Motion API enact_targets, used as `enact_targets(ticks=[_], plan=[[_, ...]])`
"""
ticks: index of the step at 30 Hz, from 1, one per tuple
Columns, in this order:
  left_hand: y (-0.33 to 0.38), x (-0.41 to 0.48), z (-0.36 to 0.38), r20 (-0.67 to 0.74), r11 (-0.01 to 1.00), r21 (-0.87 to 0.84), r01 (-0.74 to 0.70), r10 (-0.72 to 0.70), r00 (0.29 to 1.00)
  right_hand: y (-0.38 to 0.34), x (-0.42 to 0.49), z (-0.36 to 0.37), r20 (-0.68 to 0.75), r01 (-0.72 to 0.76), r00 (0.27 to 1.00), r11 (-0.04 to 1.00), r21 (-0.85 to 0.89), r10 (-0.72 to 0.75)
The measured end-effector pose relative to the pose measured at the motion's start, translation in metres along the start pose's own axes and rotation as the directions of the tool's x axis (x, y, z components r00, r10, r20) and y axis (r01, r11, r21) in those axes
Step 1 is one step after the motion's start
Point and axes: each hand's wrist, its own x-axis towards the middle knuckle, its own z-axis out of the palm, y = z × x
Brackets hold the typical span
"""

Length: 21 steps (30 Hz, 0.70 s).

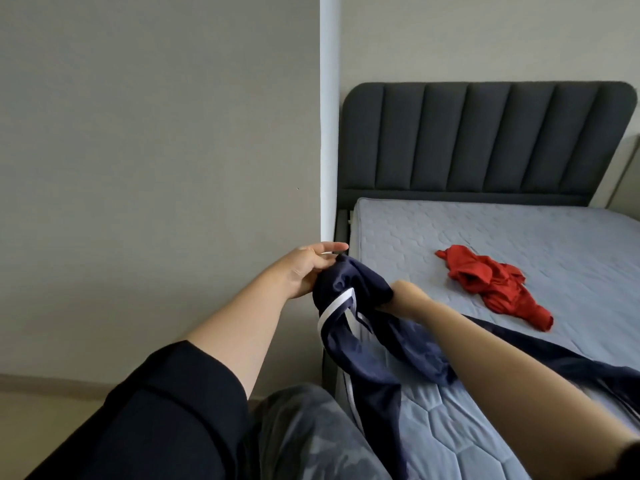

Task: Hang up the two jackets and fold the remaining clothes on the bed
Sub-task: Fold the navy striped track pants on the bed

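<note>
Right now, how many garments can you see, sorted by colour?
Navy with white stripes: 1, the navy garment, held up by the left hand and right hand.
Red: 1, the red garment, crumpled on the mattress.
Total: 2.

Open mattress around the red garment; wall close on the left.

The bed in front of me has a bare quilted blue-grey mattress and a dark padded headboard at its far end. A crumpled red garment lies mid-mattress; a navy garment trails over the near left edge.
</note>
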Motion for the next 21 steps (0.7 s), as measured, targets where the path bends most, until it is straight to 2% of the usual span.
enact_targets(ticks=[2, 4, 6, 7, 9, 11, 15, 17, 18, 21], plan=[[0.005, -0.005, -0.008, -0.092, 0.977, 0.212, -0.001, 0.021, 0.996, -0.004, 0.002, -0.001, -0.066, -0.038, 0.997, 0.999, 0.017, 0.039], [0.007, -0.006, -0.022, -0.253, 0.842, 0.537, 0.058, 0.094, 0.963, -0.012, 0.003, -0.009, -0.121, -0.037, 0.992, 0.997, 0.069, 0.045], [0.009, -0.007, -0.032, -0.324, 0.718, 0.684, 0.129, 0.141, 0.936, -0.023, 0.002, -0.023, -0.181, -0.039, 0.98, 0.978, 0.203, 0.076], [0.009, -0.009, -0.035, -0.315, 0.721, 0.68, 0.133, 0.124, 0.941, -0.031, 0.002, -0.031, -0.201, -0.024, 0.976, 0.955, 0.296, 0.087], [0.01, -0.013, -0.035, -0.239, 0.797, 0.596, 0.101, 0.056, 0.969, -0.05, -0.003, -0.049, -0.21, 0.03, 0.974, 0.864, 0.503, 0.088], [0.012, -0.013, -0.029, -0.135, 0.828, 0.559, 0.04, 0.043, 0.99, -0.072, -0.014, -0.066, -0.193, 0.08, 0.975, 0.646, 0.759, 0.106], [0.013, -0.009, -0.008, 0.06, 0.835, 0.525, -0.164, 0.156, 0.986, -0.11, -0.035, -0.089, -0.219, 0.205, 0.976, 0.334, 0.92, 0.004], [0.016, -0.006, 0.0, 0.009, 0.86, 0.477, -0.179, 0.199, 0.98, -0.123, -0.042, -0.101, -0.184, 0.184, 0.983, 0.177, 0.967, -0.017], [0.019, -0.006, 0.004, -0.051, 0.888, 0.427, -0.173, 0.214, 0.975, -0.125, -0.042, -0.105, -0.195, 0.199, 0.98, 0.152, 0.968, -0.042], [0.028, -0.003, 0.007, -0.294, 0.953, 0.259, -0.16, 0.235, 0.926, -0.123, -0.038, -0.11, -0.299, 0.331, 0.939, 0.218, 0.918, -0.167]])
